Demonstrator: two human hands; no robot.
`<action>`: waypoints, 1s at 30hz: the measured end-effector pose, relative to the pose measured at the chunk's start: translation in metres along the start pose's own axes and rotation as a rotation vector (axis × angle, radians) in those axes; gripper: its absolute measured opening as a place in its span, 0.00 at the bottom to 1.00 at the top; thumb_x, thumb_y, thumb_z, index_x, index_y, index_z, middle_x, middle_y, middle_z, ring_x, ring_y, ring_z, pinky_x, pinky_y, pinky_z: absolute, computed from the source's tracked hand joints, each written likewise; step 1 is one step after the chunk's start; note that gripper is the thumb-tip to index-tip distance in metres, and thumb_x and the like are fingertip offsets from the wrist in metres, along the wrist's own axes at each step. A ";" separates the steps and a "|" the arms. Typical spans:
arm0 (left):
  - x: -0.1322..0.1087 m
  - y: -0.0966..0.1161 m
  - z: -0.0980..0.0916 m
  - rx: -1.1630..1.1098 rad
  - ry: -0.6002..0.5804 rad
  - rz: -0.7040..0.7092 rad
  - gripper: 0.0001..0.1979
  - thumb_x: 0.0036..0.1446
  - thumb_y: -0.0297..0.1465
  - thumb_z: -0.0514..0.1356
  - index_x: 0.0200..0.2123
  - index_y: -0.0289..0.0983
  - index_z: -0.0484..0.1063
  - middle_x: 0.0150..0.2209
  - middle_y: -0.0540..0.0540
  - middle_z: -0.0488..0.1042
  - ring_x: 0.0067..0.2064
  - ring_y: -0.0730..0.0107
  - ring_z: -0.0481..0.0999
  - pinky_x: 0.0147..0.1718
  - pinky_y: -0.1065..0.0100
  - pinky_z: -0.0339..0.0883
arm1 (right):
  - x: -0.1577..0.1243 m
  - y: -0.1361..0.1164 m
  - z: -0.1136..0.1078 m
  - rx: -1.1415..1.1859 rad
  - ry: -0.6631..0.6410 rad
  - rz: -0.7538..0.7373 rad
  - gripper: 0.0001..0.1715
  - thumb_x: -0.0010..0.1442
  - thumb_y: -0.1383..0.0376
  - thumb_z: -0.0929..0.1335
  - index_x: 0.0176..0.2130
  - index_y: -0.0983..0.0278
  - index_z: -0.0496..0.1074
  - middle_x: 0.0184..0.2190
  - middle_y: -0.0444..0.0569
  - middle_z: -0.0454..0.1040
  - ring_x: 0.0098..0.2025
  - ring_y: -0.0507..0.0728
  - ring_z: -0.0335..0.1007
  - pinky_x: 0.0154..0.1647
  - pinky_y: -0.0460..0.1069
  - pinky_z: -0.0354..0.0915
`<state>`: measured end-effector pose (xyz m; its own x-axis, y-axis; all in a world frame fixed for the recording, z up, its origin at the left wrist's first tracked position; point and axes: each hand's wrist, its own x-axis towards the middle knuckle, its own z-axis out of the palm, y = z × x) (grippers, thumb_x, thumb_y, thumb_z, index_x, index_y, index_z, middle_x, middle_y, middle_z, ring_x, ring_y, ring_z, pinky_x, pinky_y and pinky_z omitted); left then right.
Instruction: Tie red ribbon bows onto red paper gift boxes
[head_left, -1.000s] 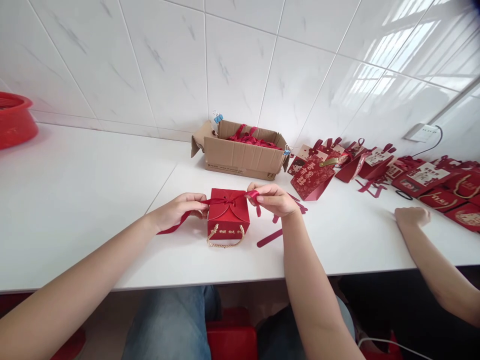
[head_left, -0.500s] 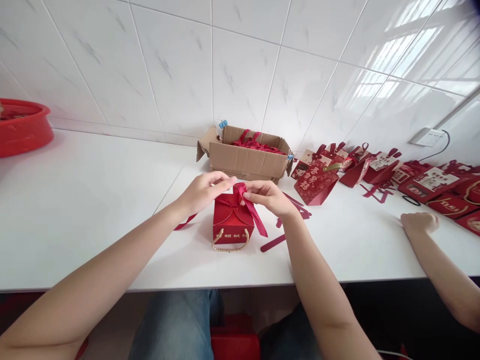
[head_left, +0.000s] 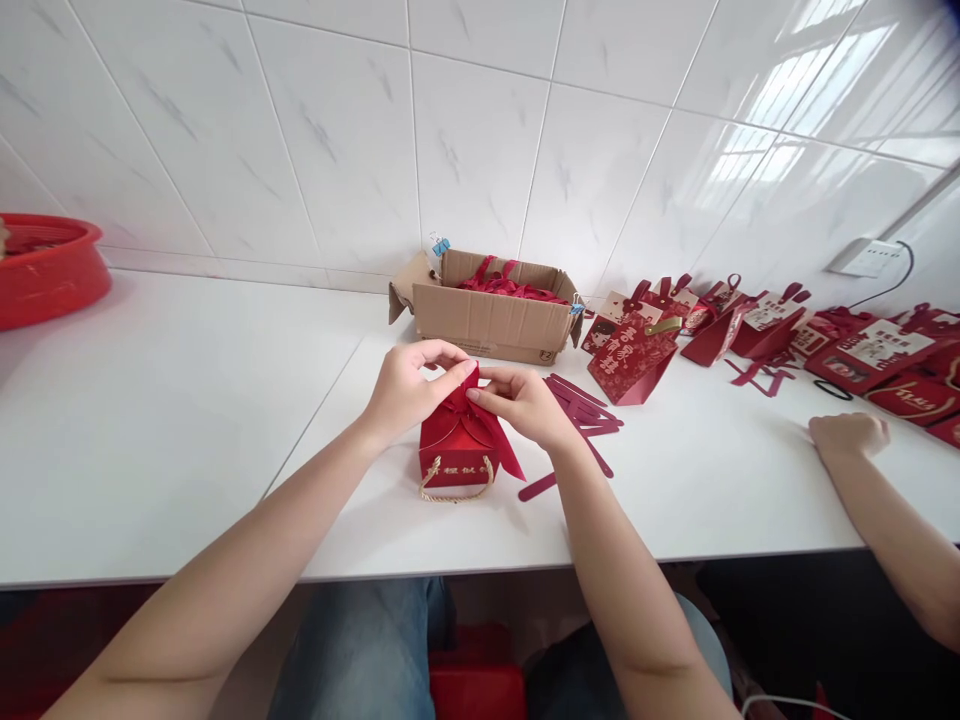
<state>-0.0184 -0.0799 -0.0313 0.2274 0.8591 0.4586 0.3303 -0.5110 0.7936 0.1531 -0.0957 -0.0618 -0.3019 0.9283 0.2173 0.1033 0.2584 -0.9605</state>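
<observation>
A small red gift box (head_left: 457,455) with gold lettering and a gold rope handle stands on the white table (head_left: 187,400). A red ribbon (head_left: 491,430) crosses its top and hangs down its right side. My left hand (head_left: 409,385) and my right hand (head_left: 517,400) meet above the box, both with fingers pinched on the ribbon at the box's top.
A cardboard box (head_left: 487,315) of red ribbons sits behind. Loose red ribbon strips (head_left: 581,410) lie to the right. Many red gift bags (head_left: 634,355) line the far right. Another person's hand (head_left: 847,435) rests on the table at right. A red basin (head_left: 45,270) stands far left.
My hands came together from either side of the box to its top, gathering the ribbon there; its left end no longer trails on the table. The view shifted slightly.
</observation>
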 end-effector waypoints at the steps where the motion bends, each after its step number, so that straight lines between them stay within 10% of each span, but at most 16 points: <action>1: 0.000 0.000 0.001 -0.002 0.004 -0.001 0.10 0.52 0.38 0.63 0.31 0.36 0.77 0.33 0.45 0.79 0.37 0.63 0.77 0.41 0.65 0.69 | 0.000 0.000 0.001 0.022 -0.001 0.011 0.23 0.54 0.55 0.70 0.47 0.65 0.75 0.27 0.45 0.74 0.28 0.51 0.66 0.29 0.46 0.61; 9: -0.001 -0.007 -0.008 -0.023 0.005 -0.048 0.18 0.53 0.41 0.62 0.44 0.38 0.72 0.37 0.44 0.77 0.43 0.60 0.76 0.44 0.62 0.67 | 0.000 0.003 0.005 0.028 0.133 -0.030 0.14 0.50 0.55 0.73 0.29 0.65 0.75 0.30 0.46 0.74 0.25 0.48 0.62 0.24 0.45 0.59; 22: 0.002 -0.039 -0.047 0.037 -0.546 -0.525 0.21 0.47 0.50 0.64 0.31 0.39 0.67 0.32 0.48 0.73 0.30 0.65 0.73 0.30 0.66 0.64 | -0.007 -0.007 0.001 0.135 -0.086 0.104 0.17 0.51 0.54 0.73 0.31 0.65 0.72 0.14 0.36 0.64 0.12 0.44 0.51 0.11 0.42 0.47; 30: 0.005 -0.040 -0.054 0.131 -0.483 -0.435 0.19 0.47 0.50 0.63 0.23 0.39 0.72 0.23 0.49 0.69 0.26 0.68 0.66 0.22 0.68 0.54 | -0.005 -0.003 -0.001 0.189 -0.017 0.103 0.17 0.53 0.53 0.72 0.32 0.65 0.69 0.30 0.47 0.78 0.13 0.43 0.49 0.12 0.43 0.47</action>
<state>-0.0800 -0.0536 -0.0386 0.4233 0.8939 -0.1477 0.5862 -0.1458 0.7970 0.1548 -0.1008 -0.0597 -0.3147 0.9422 0.1150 -0.0444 0.1064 -0.9933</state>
